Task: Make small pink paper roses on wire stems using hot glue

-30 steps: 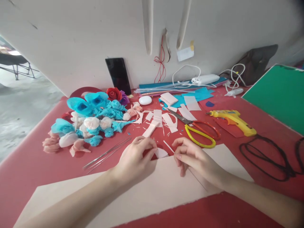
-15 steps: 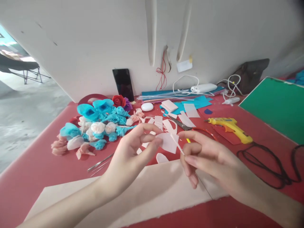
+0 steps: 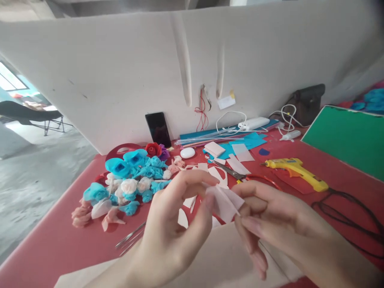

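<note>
In the head view, we find the left hand point(image 3: 177, 236) pinching a pale petal point(image 3: 223, 203) between thumb and forefinger. The right hand point(image 3: 279, 224), fingers curled, grips a wire point(image 3: 273, 259) (its pale tip lies against the petal). We note the petal held above the worktop point(image 3: 45, 250); flowers point(image 3: 129, 186) lie toward its left edge, a phone point(image 3: 158, 130) stands at its far edge.
</note>
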A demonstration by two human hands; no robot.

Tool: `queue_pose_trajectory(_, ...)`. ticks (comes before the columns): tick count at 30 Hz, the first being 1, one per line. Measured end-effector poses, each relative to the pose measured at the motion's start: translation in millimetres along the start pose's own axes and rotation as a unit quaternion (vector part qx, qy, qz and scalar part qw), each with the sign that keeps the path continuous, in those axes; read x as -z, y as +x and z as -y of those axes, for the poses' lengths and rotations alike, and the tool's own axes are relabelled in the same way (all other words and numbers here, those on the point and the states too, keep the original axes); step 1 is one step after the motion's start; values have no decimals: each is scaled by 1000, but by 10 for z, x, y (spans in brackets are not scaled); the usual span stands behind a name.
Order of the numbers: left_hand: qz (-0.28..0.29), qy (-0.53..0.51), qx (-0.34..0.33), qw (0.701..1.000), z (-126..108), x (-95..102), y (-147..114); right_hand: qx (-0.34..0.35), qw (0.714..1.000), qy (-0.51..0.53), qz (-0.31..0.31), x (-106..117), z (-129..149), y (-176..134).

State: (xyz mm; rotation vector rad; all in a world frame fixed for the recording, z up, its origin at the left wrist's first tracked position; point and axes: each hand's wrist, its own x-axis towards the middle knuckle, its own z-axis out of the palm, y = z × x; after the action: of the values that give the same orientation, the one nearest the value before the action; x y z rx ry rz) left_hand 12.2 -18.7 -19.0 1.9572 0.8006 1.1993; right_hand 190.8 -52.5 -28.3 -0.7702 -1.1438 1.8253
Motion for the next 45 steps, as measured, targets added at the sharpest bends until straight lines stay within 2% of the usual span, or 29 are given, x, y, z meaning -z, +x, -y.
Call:
queue_pose_trajectory(3, 0, -56, 33, 998, 25, -34, 4, 8, 1000, -6, -9, 24, -23, 13)
queue_pose_trajectory(7, 29, -132, 95, 986, 41, -78, 38, 10, 1000, -10, -21, 20, -14, 1)
queue_pose_trajectory(11, 37, -127, 95, 987, 47, -111, 37, 13, 998, -31, -46, 9, -4, -20)
queue_pose_trajectory(15, 16, -157, 108, 982, 63, -139, -1, 14, 998, -52, -25, 19, -16, -24)
queue_pose_trajectory(26, 5, -250, 171, 953, 72, -168, -35, 1, 1000, 19, -1, 26, -54, 2)
queue_pose_trajectory(32, -13, -287, 176, 942, 46, -200, -30, 2, 1000, 28, 4, 14, -60, 3)
queue_pose_trajectory(37, 2, -308, 215, 927, 42, -212, -50, -1, 1000, 1, -31, -25, -46, -3)
queue_pose_trajectory(41, -8, -342, 255, 904, 29, -224, -55, 0, 996, -11, -85, -101, -38, -19)
queue_pose_trajectory(45, 3, -363, 281, 888, 15, -236, -58, 19, 997, -19, -71, -89, -61, -18)
